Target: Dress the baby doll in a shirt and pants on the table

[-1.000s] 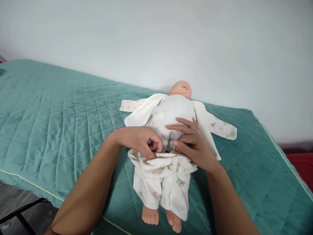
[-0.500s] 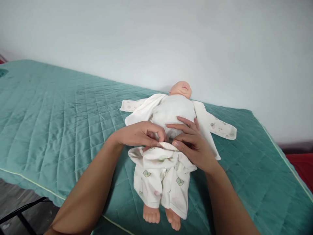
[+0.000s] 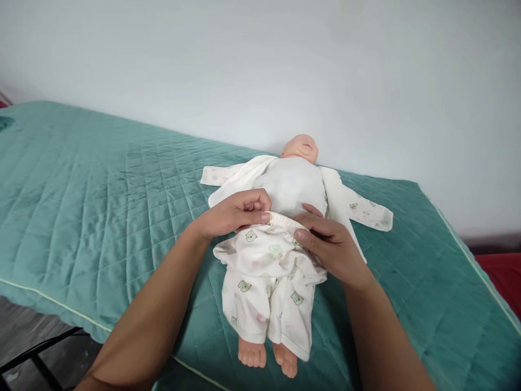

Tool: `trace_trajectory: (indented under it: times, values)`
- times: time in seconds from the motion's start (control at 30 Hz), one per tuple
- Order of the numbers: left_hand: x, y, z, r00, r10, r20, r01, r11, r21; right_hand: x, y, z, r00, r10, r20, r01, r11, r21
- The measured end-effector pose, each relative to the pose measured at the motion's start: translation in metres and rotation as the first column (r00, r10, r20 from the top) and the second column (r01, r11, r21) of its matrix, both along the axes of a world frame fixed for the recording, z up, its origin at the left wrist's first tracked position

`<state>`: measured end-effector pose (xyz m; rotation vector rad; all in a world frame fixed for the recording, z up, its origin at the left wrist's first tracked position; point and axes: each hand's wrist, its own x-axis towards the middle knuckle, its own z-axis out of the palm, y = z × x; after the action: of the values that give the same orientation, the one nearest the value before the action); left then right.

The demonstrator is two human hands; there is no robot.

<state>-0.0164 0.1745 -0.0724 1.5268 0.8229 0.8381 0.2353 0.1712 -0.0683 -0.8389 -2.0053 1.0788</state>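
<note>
A baby doll (image 3: 292, 182) lies on its back on a teal quilted mattress (image 3: 101, 190), head toward the wall, bare feet toward me. It wears a white body and an open white printed jacket (image 3: 358, 209) spread out to both sides. White printed trousers (image 3: 268, 282) cover its legs. My left hand (image 3: 236, 213) is closed on the left side of the trousers' waistband at the doll's belly. Opposite it, my right hand (image 3: 329, 244) pinches the waistband's right side between thumb and fingers.
A plain pale wall rises directly behind the mattress. The mattress edge with light piping (image 3: 49, 304) runs along the lower left, with dark floor and a black frame leg (image 3: 36, 358) below it. Something red (image 3: 502, 277) lies beyond the right edge.
Both hands have drawn the trousers' waistband up from the doll's hips to its belly. The bunched fabric has smoothed out over the legs, and the feet show a little more.
</note>
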Motion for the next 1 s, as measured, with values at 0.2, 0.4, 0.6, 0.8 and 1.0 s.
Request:
trace_trajectory:
  times: [0.2, 0.4, 0.6, 0.8, 1.0]
  values:
    - [0.0, 0.002, -0.001, 0.991, 0.114, 0.072, -0.116, 0.993, 0.024, 0.012, 0.001, -0.009, 0.971, -0.114, -0.208, 0.049, 0.954, -0.295]
    - [-0.009, 0.014, -0.015, 0.927, 0.34, 0.161, -0.342, 0.94, -0.014, 0.02, 0.005, -0.004, 0.934, -0.233, -0.272, 0.052, 0.84, -0.54]
    - [-0.01, 0.024, -0.026, 0.83, 0.508, 0.231, -0.504, 0.86, -0.079, 0.033, 0.019, -0.007, 0.903, -0.377, -0.205, 0.205, 0.799, -0.565]
    - [-0.01, 0.031, -0.036, 0.804, 0.579, 0.135, -0.559, 0.814, -0.161, 0.026, 0.022, -0.015, 0.83, -0.356, -0.431, 0.141, 0.879, -0.455]
    - [0.001, 0.029, -0.031, 0.852, 0.52, -0.053, -0.489, 0.829, 0.271, 0.01, 0.019, -0.03, 0.917, -0.286, -0.277, 0.231, 0.949, -0.216]
